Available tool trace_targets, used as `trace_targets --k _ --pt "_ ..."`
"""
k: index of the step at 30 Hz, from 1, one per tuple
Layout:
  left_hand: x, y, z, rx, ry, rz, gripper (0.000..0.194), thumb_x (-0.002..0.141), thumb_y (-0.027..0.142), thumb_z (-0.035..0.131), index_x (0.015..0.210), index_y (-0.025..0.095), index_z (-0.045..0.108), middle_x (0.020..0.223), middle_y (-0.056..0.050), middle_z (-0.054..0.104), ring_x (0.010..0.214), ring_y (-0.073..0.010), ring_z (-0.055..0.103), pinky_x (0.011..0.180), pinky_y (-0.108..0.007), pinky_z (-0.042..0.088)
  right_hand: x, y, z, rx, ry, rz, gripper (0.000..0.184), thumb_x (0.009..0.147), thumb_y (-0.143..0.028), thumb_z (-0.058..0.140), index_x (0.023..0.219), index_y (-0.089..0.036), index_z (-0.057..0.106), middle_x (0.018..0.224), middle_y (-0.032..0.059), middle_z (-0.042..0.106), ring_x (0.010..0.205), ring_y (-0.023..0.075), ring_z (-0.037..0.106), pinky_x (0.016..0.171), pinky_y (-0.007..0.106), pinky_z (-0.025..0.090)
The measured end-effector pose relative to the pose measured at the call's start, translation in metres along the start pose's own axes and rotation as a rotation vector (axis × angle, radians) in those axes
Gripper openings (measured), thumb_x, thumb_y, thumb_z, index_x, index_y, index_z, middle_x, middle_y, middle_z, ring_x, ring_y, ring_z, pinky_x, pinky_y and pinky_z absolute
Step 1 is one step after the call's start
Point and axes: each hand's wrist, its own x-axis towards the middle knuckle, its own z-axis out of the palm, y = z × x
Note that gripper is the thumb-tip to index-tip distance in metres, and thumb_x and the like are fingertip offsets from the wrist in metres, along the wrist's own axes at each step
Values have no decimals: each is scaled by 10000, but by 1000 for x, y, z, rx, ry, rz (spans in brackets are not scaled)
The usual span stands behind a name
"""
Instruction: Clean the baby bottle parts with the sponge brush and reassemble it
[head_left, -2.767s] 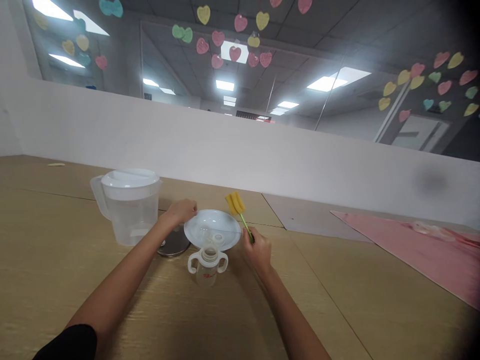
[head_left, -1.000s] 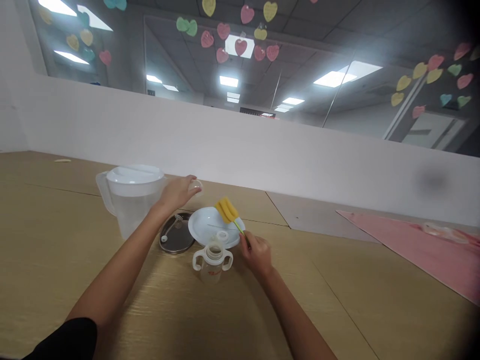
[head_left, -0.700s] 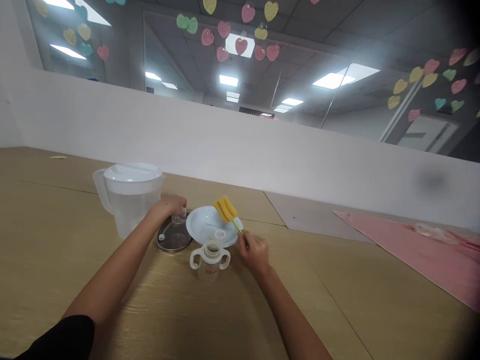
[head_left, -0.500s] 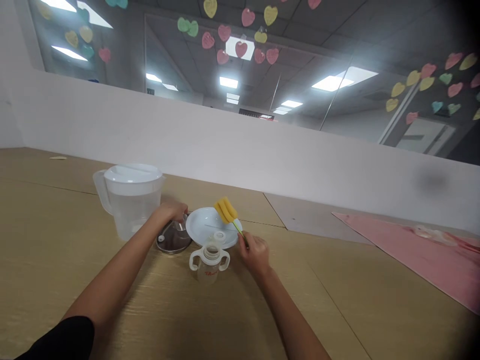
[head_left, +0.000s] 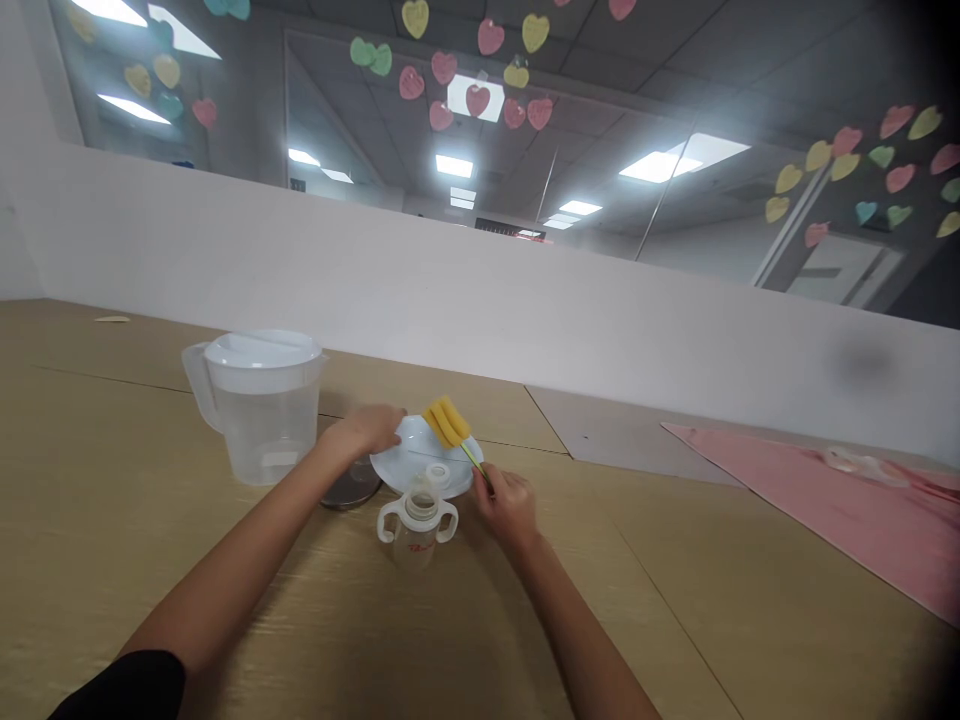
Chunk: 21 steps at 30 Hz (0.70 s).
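Observation:
My right hand (head_left: 504, 502) is closed round the green handle of a yellow sponge brush (head_left: 447, 422), whose head stands over a white plate (head_left: 411, 464). My left hand (head_left: 369, 430) reaches over the plate's left rim, fingers stretched forward; nothing shows in them. A clear baby bottle with two white handles (head_left: 415, 520) stands just in front of the plate, between my hands. A small white ring (head_left: 438, 473) lies on the plate. A round metal lid (head_left: 349, 491) lies left of the plate, partly under my left wrist.
A clear plastic jug with a white lid (head_left: 258, 402) stands at the left on the wooden table (head_left: 315, 620). A pink mat (head_left: 832, 505) lies at the right. A white partition (head_left: 480, 300) runs along the far edge.
My left hand lifted a small clear piece, set it down on the metal lid, then moved right to the plate's rim. The brush in my right hand has barely shifted.

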Motion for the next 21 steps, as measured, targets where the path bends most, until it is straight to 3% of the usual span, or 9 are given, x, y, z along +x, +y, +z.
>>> trace_targets --k 4,9,16,21 --pt "0 30 14 -58 -96 211 369 771 298 557 1135 278 616 1150 -30 654 1004 -200 620 835 -255 456 1 1 -1 -9 18 -11 266 924 -252 431 757 -150 612 513 3 593 465 91 509 520 227 309" --pt "3 43 27 -62 -57 243 266 712 143 545 923 199 695 982 -86 699 889 -247 638 735 -292 457 1 1 -2 1 -2 0 266 927 -258 435 766 -146 614 520 4 598 477 88 512 531 219 313" --pt "-1 20 1 -119 114 245 240 749 144 491 947 178 621 862 -61 681 773 -193 616 638 -255 415 1 1 -1 19 19 41 295 931 -278 423 758 -148 623 496 -6 569 459 82 487 511 215 302" --pt "-11 3 -22 -332 346 237 137 778 220 499 903 180 537 851 -40 663 762 -171 611 639 -246 425 1 0 0 27 48 122 307 932 -290 420 755 -151 629 497 -7 577 447 78 483 490 209 294"
